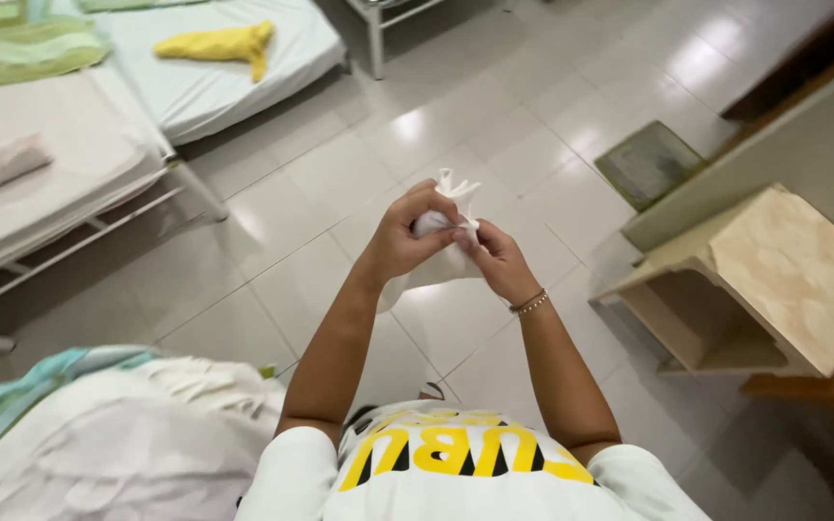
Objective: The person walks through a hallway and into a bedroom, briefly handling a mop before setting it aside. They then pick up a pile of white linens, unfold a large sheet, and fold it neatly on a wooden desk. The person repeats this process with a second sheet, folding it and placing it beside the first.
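Both hands are up in front of the chest, above the tiled floor (494, 116). The left hand (405, 234) is clamped around a bunched white cloth (456, 207), and the right hand (499, 259) pinches the same cloth from the other side, fingertips meeting. Beyond the left hand stands a bed (234, 87) with a yellow towel (219, 43); a wooden stool (764, 280) sits off the right hand.

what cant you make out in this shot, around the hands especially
Head view only:
- White cloth: its bunched middle is hidden by the left hand and right hand, so its kind is unclear.
- Yellow cloth on the bed: too small to identify.
- Wooden stand: its inside is in shadow.
- White bundle: cut off by the bottom edge.
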